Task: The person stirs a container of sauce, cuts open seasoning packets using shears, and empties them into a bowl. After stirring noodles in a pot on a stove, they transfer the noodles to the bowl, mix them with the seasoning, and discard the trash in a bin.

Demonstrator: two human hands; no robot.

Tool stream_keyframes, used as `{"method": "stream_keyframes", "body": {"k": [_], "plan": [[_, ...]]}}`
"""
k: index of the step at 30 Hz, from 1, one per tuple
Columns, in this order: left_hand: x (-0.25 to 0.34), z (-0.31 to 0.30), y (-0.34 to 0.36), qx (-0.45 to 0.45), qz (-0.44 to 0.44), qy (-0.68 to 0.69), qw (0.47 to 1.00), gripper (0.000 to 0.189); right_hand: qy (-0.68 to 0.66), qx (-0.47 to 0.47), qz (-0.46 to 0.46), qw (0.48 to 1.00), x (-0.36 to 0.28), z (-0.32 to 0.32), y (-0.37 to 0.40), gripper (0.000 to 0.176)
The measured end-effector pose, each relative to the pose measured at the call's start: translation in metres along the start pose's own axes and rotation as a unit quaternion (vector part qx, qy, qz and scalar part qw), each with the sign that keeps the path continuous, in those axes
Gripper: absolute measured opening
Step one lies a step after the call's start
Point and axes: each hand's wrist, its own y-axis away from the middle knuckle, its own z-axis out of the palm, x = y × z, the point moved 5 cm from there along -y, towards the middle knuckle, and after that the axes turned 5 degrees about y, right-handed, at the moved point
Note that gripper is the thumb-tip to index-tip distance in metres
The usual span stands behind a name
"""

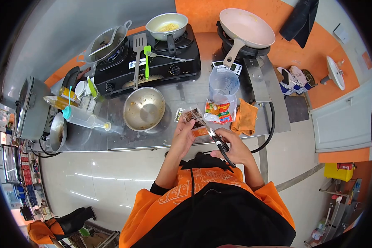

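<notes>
My left hand (182, 135) pinches a dark brown seasoning sachet (195, 117) with a clear and orange part, held up over the counter's front edge. In my right hand (235, 148) is a pair of scissors (221, 145) with black handles, its blades at the sachet's right edge. Just beyond lies a red and yellow instant noodle packet (220, 112), next to a folded orange cloth (245, 118). A small sachet (179, 114) lies left of my left hand, beside a steel bowl (144, 108) with brown residue inside. A clear measuring jug (224, 85) stands behind the noodle packet.
A black gas stove (161, 68) carries a pan of noodles (168, 28), a pot (108, 44), a spatula (139, 53), a green brush (147, 62) and a fork (169, 56). A pink frying pan (248, 27) sits back right. Bottles (84, 118) stand left. Another person (43, 231) is lower left.
</notes>
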Motion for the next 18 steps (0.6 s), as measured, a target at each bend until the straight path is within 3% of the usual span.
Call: {"method": "stream_keyframes", "body": {"k": [12,18], "plan": [[-0.009,-0.008,-0.005,0.013,0.006,0.003,1.000,0.034,-0.037,0.000,0.026,0.999,0.010,0.005,0.001,0.047],[-0.012,-0.008,-0.003,-0.003,0.004,0.019,1.000,0.033,-0.139,-0.019,0.047,0.989,0.016,0.014,0.003,0.040]]}}
